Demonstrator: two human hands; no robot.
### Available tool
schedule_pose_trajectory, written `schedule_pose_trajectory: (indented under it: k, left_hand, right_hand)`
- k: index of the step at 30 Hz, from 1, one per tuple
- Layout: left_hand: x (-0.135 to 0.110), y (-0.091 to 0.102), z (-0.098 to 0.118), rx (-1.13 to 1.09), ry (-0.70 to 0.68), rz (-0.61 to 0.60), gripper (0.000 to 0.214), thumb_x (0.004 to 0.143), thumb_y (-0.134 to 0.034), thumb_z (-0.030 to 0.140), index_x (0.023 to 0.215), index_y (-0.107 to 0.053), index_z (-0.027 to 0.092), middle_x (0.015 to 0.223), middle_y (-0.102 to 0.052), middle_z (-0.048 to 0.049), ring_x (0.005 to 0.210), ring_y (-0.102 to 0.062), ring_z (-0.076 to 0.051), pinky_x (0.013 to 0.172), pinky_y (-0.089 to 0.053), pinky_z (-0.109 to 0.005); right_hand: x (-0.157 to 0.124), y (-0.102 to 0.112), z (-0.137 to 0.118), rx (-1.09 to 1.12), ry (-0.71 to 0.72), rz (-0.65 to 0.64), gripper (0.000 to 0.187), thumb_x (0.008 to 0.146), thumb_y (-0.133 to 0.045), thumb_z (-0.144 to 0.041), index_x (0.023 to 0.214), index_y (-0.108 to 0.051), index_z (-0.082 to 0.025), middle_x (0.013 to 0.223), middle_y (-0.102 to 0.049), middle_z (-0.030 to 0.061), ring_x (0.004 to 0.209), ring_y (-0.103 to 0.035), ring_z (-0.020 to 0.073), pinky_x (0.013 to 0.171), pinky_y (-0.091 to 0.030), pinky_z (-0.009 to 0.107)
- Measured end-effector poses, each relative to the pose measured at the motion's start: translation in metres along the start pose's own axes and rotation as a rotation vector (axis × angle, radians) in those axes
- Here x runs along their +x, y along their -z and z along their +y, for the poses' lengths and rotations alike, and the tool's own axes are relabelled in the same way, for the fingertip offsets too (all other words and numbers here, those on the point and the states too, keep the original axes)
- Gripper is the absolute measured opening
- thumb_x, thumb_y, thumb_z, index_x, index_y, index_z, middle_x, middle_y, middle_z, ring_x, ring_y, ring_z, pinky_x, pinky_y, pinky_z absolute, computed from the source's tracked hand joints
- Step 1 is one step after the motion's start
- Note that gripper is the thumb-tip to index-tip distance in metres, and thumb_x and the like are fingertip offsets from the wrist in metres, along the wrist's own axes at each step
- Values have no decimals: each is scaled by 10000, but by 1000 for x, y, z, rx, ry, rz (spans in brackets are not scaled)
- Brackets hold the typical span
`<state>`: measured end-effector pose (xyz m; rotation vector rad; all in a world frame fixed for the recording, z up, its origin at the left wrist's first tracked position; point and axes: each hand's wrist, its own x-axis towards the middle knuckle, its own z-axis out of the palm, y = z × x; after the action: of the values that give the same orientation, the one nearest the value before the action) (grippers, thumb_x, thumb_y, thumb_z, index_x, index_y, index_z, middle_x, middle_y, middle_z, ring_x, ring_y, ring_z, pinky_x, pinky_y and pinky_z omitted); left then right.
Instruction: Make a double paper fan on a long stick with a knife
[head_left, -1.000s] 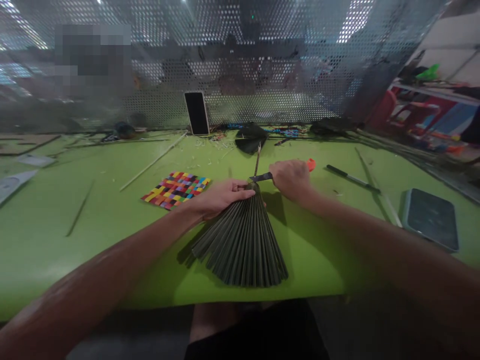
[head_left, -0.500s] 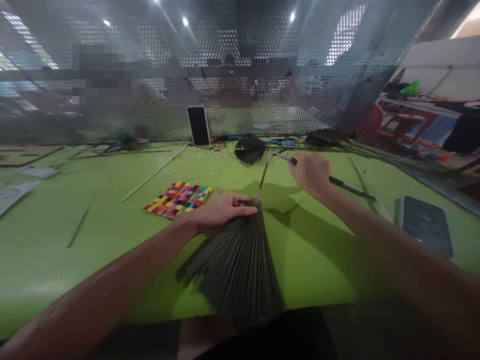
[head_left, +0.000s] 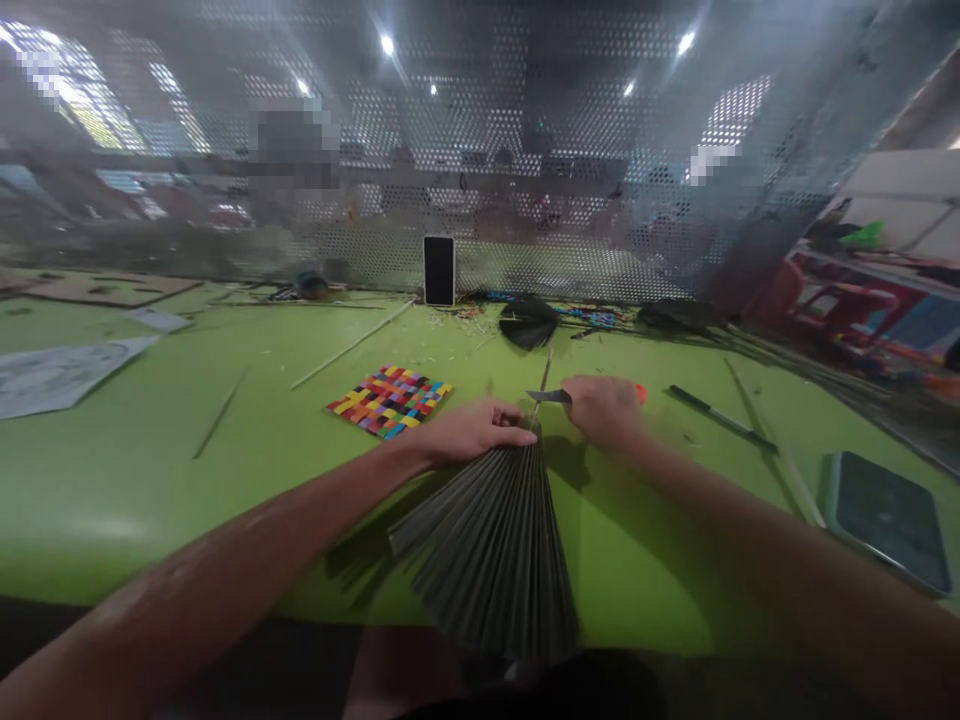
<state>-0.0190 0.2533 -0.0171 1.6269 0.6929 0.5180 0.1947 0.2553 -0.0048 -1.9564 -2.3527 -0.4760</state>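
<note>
At the near edge of the green counter (head_left: 112,480), the left hand (head_left: 480,432) grasped a dark pleated fan (head_left: 506,550) by its narrow top while the right hand (head_left: 604,408) clenched a knife (head_left: 553,396) near the stem (head_left: 547,368).

L fingers (head_left: 516,437) on pleated fan (head_left: 502,540), R fingers (head_left: 589,398) gripping knife (head_left: 553,396) nr stem (head_left: 546,371)

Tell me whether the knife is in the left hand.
No, the right hand holds the knife, while the left hand grips the fan near its narrow end.
</note>
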Motion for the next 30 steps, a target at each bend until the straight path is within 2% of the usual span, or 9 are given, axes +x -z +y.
schedule_pose_trajectory:
  k: [3,6,10,18,26,30]
  left_hand:
    - [0,-1,1,97,-11,8,230,780,-710,376,696,-666,166,655,-627,20,634,-559,-148,619,-392,-258]
    - [2,1,0,25,25,70,213,763,-699,348,828,-708,145,766,-691,-3,710,-597,-160,683,-424,-268]
    - [4,7,-3,-95,56,48,326,741,-714,342,991,-738,134,939,-745,-48,817,-638,-181,791,-465,-299]
    - [-1,9,3,-103,86,37,347,779,-719,334,1076,-749,157,936,-755,-40,765,-640,-158,763,-474,-281]
    - [0,13,-1,-7,73,46,260,794,-711,349,985,-757,178,960,-750,-27,816,-645,-166,745,-465,-254]
    - [0,12,1,-86,96,15,221,794,-705,324,955,-751,179,917,-748,-14,772,-646,-149,738,-471,-249]
  right_hand:
    - [0,1,2,-16,-22,-6,294,922,-436,-223,849,-717,-182,824,-727,96,655,-564,179,553,-191,298]
    - [-6,2,-4,-5,4,-19,296,917,-435,-222,819,-712,-189,785,-719,72,646,-557,167,547,-175,289]
    - [-11,1,-13,5,49,-10,290,916,-437,-196,824,-712,-190,774,-712,71,661,-561,163,551,-166,296]
    - [-6,-1,-7,-31,39,-13,305,941,-409,-200,898,-711,-185,821,-714,65,696,-586,174,550,-158,300]
    - [-5,0,-8,-33,37,-40,323,943,-399,-178,924,-721,-176,857,-727,76,720,-599,178,547,-176,295]
    - [-3,0,-7,-41,32,-43,339,958,-380,-186,935,-719,-179,864,-728,80,723,-601,186,551,-191,289]
